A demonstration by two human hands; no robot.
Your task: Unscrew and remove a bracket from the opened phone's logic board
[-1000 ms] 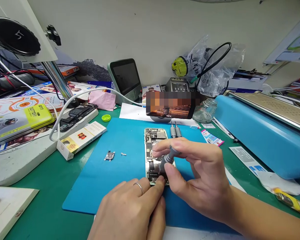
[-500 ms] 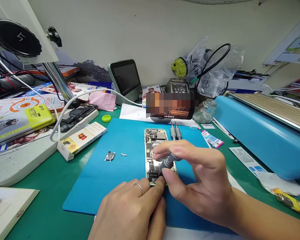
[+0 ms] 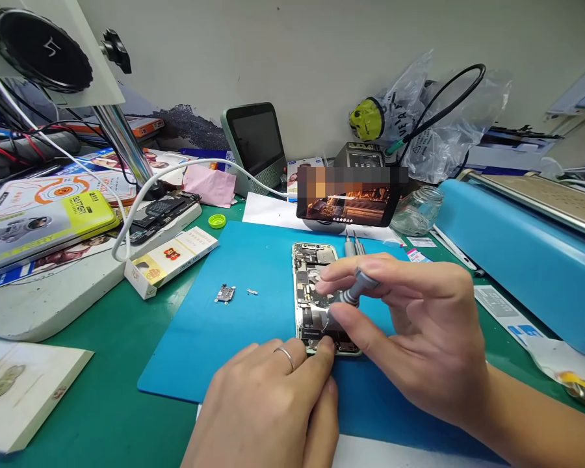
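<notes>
An opened phone (image 3: 301, 296), its inner parts bare, lies on a blue mat (image 3: 199, 357). My left hand (image 3: 268, 396), with a ring on one finger, steadies the phone's lower end, its index fingertip pressed beside the black battery connector area. In my right hand (image 3: 429, 331) a grey screwdriver (image 3: 355, 290) is pinched between thumb and index finger. It leans over the phone's lower half, its thin shaft pointing down near my left fingertip; whether the tip touches a screw I cannot tell. A small metal-backed module (image 3: 225, 294) and a tiny bracket (image 3: 252, 292) lie left of the phone.
Behind the phone lie more screwdrivers (image 3: 351, 244). A propped-up phone (image 3: 351, 201) plays a video beside a glass jar (image 3: 418, 211). A blue machine (image 3: 517, 266) stands right. Left are a cigarette box (image 3: 173, 260), a green cap (image 3: 217, 221) and a microscope stand (image 3: 121, 143).
The view has shifted, so everything sits a little further right and higher. The screwdriver's handle has risen slightly and moved right over the phone. My left hand keeps its place on the phone.
</notes>
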